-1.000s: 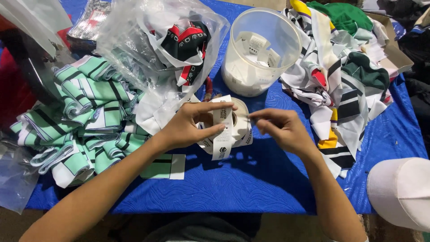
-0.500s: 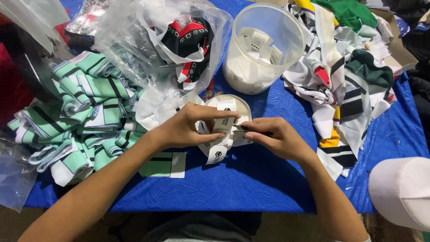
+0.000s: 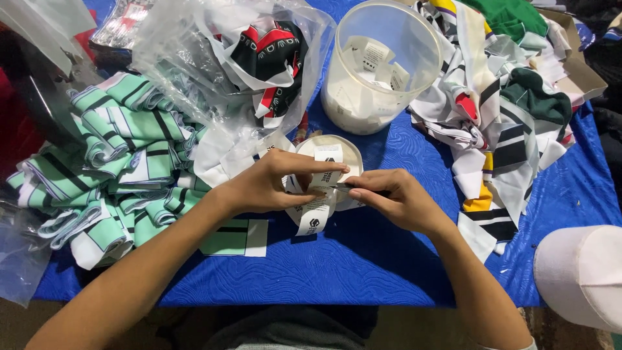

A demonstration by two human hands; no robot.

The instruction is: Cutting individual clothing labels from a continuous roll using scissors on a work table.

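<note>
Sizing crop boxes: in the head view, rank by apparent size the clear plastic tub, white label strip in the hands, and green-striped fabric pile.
1. green-striped fabric pile
2. clear plastic tub
3. white label strip, partly hidden by the left hand and right hand

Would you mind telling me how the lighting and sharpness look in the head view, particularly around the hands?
Head view: even overhead light; both hands, left hand and right hand, look sharp and cast a soft shadow on the blue tablecloth; glare streaks the clear plastic bag; the pale cap at the edge is soft.
</note>
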